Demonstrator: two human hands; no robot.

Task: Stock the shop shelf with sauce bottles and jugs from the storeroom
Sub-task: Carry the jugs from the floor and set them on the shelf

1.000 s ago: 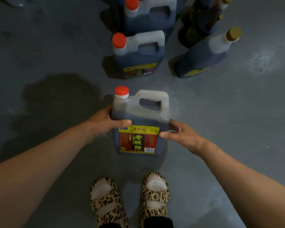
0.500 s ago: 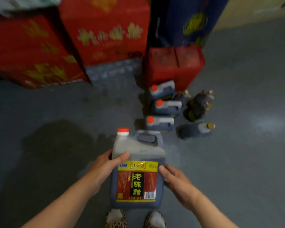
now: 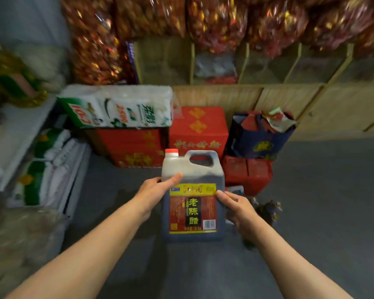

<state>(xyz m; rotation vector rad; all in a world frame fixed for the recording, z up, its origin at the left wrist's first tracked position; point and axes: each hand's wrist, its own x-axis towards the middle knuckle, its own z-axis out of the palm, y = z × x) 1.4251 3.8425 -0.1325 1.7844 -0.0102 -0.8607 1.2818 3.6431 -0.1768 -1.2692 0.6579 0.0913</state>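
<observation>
Left hand (image 3: 152,192) and right hand (image 3: 235,207) grip the dark jug (image 3: 192,197) by its sides, thumbs curled over the label, upright, off the floor. Beyond the hands: red boxes (image 3: 198,128), rice bag (image 3: 117,106), blue bag (image 3: 259,137). Blurred bottles (image 3: 268,209), probably, just right of right hand. Both arms outstretched.
</observation>
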